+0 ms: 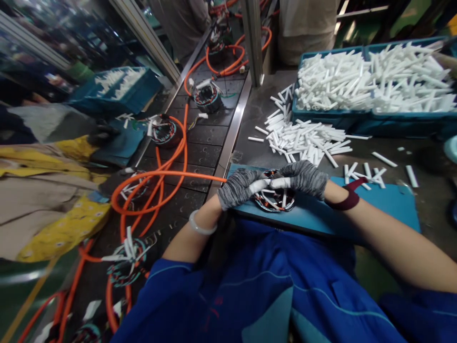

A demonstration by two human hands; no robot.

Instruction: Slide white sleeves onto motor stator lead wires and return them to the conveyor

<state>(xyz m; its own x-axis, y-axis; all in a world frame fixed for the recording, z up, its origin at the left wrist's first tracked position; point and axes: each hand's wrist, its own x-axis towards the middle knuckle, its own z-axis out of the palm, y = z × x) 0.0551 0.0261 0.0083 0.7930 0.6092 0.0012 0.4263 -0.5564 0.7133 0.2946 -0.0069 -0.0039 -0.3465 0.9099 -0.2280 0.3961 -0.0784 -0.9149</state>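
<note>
A round wound coil part point(274, 202) with white sleeves and orange and dark wires rests on the blue mat point(383, 209) before me. Both hands wear grey knitted gloves with white fingertips. At the part's upper left, my left hand point(243, 186) is closed, thumb and fingers pinched at a white sleeve. My right hand point(303, 180) meets it from the right, its fingers also pinched together over the part. The fingertips almost touch. What exactly lies between the right fingertips is too small to tell. An orange cable point(200, 175) runs left from beside my left hand.
White sleeves point(307, 140) lie heaped behind the mat, near blue bins point(330, 116) full of them. A metal rail point(233, 131) borders the conveyor at left, which carries more coil parts point(207, 97) and cables. People stand across and at left; a metal post point(253, 43) rises ahead.
</note>
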